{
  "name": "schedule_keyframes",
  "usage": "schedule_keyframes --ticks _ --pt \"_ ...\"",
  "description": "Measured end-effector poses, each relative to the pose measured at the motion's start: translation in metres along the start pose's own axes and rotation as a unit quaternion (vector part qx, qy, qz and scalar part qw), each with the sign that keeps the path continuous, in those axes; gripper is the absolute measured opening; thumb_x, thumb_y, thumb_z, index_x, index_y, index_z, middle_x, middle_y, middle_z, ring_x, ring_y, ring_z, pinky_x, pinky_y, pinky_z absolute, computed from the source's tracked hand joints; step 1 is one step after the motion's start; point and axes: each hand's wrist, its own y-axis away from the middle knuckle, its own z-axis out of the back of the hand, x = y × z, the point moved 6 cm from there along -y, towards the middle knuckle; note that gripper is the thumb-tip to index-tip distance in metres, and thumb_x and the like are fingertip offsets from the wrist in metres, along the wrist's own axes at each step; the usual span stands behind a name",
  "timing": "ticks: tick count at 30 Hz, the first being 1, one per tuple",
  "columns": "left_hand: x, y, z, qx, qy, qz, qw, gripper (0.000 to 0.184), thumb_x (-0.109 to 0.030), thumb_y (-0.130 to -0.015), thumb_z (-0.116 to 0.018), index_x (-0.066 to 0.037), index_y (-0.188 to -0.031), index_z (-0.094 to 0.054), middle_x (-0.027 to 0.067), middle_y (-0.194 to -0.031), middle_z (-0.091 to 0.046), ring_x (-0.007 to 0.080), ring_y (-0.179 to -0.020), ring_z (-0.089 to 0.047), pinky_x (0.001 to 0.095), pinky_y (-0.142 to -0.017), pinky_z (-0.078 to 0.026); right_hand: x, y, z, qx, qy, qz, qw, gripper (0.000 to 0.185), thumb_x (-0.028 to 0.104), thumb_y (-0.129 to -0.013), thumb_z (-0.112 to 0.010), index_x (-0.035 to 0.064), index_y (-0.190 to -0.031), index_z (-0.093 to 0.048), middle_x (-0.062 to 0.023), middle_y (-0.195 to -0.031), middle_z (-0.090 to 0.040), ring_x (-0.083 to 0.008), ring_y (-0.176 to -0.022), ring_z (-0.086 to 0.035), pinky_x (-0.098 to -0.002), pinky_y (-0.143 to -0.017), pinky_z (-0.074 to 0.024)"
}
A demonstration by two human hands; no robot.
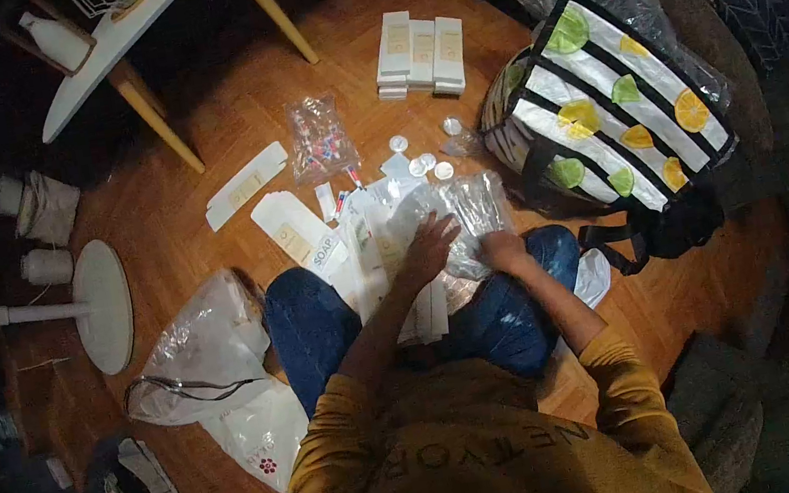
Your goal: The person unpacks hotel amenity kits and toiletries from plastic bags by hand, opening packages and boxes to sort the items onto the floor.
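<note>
Between my knees on the floor lies a clear plastic bag with a crinkled surface. My left hand rests with spread fingers on the bag's left side, over white packaging. At the bag's lower right edge is my right hand, its fingers closed on the plastic. Flat white boxes with tan labels lie left of the packaging. Just beyond the bag are several round white discs. A clear bag of small coloured tubes lies farther forward.
Stacked white boxes stand ahead. A striped bag with citrus patterns is at the right. A white table has wooden legs at upper left. Near my left knee lies a white plastic bag, beside a round white base.
</note>
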Motion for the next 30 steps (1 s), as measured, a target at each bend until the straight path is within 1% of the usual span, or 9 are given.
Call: schedule_keyframes --ticks 3,6,10,13,17,21,22,28,30 --pt "-0.022 -0.002 0.033 -0.017 0.000 -0.002 1.000 0.052 -0.007 -0.067 -0.056 -0.007 -0.117 -0.044 0.0162 -0.125 -0.036 0.0393 -0.115 -0.033 0.0478 -0.093 -0.030 0.005 0.009 0.014 -0.043 -0.091 -0.065 0.993 0.062 0.039 -0.058 -0.073 -0.0018 -0.101 -0.055 -0.0189 -0.108 -0.053 -0.0327 -0.102 -0.051 -0.0408 -0.088 -0.0400" --pt "-0.016 0.006 0.035 -0.049 0.121 0.147 0.980 0.048 -0.007 -0.063 -0.062 -0.003 -0.106 -0.042 0.0180 -0.111 -0.040 0.0383 -0.100 -0.040 0.0472 -0.084 -0.034 0.007 -0.003 0.028 -0.188 -0.076 -0.127 0.971 0.108 0.040 -0.039 -0.083 -0.0116 -0.119 -0.032 -0.0238 -0.122 -0.038 -0.0349 -0.116 -0.035 -0.0341 -0.099 -0.0262" --pt "-0.004 0.028 0.050 -0.153 0.015 0.248 0.956 0.058 -0.009 -0.061 -0.065 0.000 -0.112 -0.038 0.0204 -0.114 -0.038 0.0374 -0.104 -0.038 0.0428 -0.087 -0.033 -0.019 -0.062 -0.027 -0.194 -0.179 -0.064 0.962 0.120 0.046 -0.033 -0.083 -0.0107 -0.123 -0.026 -0.0224 -0.124 -0.036 -0.0334 -0.118 -0.030 -0.0332 -0.101 -0.0218" --pt "0.050 0.037 0.024 -0.140 0.101 0.392 0.904 0.077 -0.016 -0.057 -0.070 0.002 -0.121 -0.031 0.0234 -0.123 -0.031 0.0390 -0.115 -0.028 0.0420 -0.097 -0.025 -0.009 -0.053 -0.020 -0.151 -0.246 -0.044 0.956 0.128 0.061 -0.033 -0.076 -0.0039 -0.129 -0.022 -0.0170 -0.129 -0.036 -0.0264 -0.123 -0.027 -0.0366 -0.102 -0.0213" --pt "0.084 0.015 0.009 -0.055 0.304 0.453 0.837 0.081 -0.026 -0.056 -0.070 0.008 -0.118 -0.033 0.0240 -0.105 -0.049 0.0381 -0.099 -0.048 0.0389 -0.085 -0.040 0.017 -0.044 -0.007 -0.158 -0.267 0.010 0.950 0.128 0.064 -0.035 -0.074 -0.0041 -0.129 -0.022 -0.0185 -0.129 -0.035 -0.0276 -0.123 -0.028 -0.0368 -0.102 -0.0207" --pt "0.093 0.004 -0.014 -0.032 0.244 0.549 0.799 0.057 -0.027 -0.060 -0.064 0.000 -0.108 -0.048 0.0201 -0.106 -0.053 0.0346 -0.094 -0.053 0.0425 -0.080 -0.042 0.042 -0.021 0.002 -0.135 -0.174 -0.134 0.966 0.127 0.063 -0.040 -0.073 -0.0057 -0.130 -0.015 -0.0235 -0.132 -0.024 -0.0323 -0.125 -0.020 -0.0354 -0.104 -0.0167" --pt "0.100 0.007 -0.020 -0.032 0.244 0.552 0.797 0.057 -0.027 -0.060 -0.064 0.000 -0.108 -0.048 0.0201 -0.106 -0.053 0.0346 -0.094 -0.053 0.0425 -0.080 -0.042 0.044 -0.020 0.000 -0.117 -0.216 -0.158 0.956 0.130 0.061 -0.043 -0.073 -0.0079 -0.132 -0.007 -0.0281 -0.136 -0.012 -0.0356 -0.129 -0.010 -0.0356 -0.105 -0.0132" --pt "0.133 0.029 -0.054 -0.049 0.293 0.362 0.883 0.038 -0.027 -0.074 -0.053 -0.003 -0.104 -0.050 0.0096 -0.088 -0.054 0.0232 -0.077 -0.054 0.0359 -0.062 -0.045 0.026 -0.041 0.002 -0.151 -0.446 -0.117 0.874 0.112 0.056 -0.055 -0.068 -0.0084 -0.130 -0.015 -0.0259 -0.133 -0.022 -0.0335 -0.126 -0.019 -0.0334 -0.104 -0.0147" --pt "0.150 0.050 -0.073 -0.104 0.495 0.526 0.683 0.025 -0.022 -0.075 -0.058 -0.001 -0.088 -0.055 0.0160 -0.082 -0.057 0.0266 -0.078 -0.055 0.0406 -0.059 -0.044 0.040 -0.033 0.006 -0.153 -0.367 -0.173 0.901 0.116 0.049 -0.052 -0.074 -0.0073 -0.131 -0.011 -0.0242 -0.136 -0.017 -0.0332 -0.127 -0.017 -0.0360 -0.104 -0.0166"
